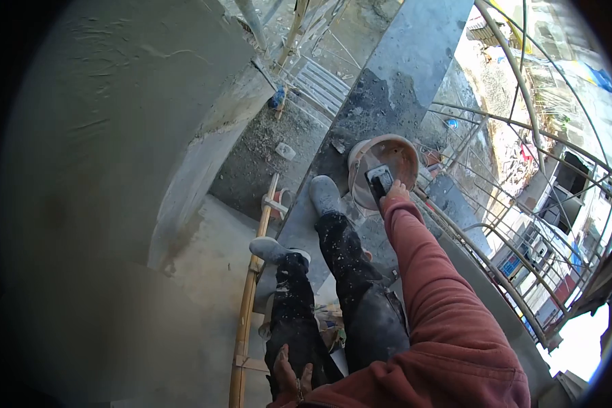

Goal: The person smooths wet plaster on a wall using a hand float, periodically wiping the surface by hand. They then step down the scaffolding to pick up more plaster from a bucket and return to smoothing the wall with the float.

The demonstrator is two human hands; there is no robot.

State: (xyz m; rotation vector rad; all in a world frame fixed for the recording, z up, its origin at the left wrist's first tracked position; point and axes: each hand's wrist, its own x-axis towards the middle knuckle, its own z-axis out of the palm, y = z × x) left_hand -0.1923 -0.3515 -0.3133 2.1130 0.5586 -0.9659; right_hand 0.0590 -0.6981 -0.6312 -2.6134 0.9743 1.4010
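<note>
My right hand [398,192] is closed round a trowel [379,178] with a black body and a pale grey patch on top. It holds the tool over the mouth of a round, plaster-smeared bucket [411,163], which stands on a plank walkway. My left hand [289,376] is low in the view, in front of my dark trouser leg [292,340]. Its fingers are apart and nothing shows in them. Part of this hand is hidden behind my sleeve.
A smooth grey plastered wall [115,136] fills the left. My boots stand near the plank [421,41] and a wooden ladder [247,306]. Metal scaffold rails [503,122] run along the right, with a drop and rubble beyond. A metal grate [316,87] lies below.
</note>
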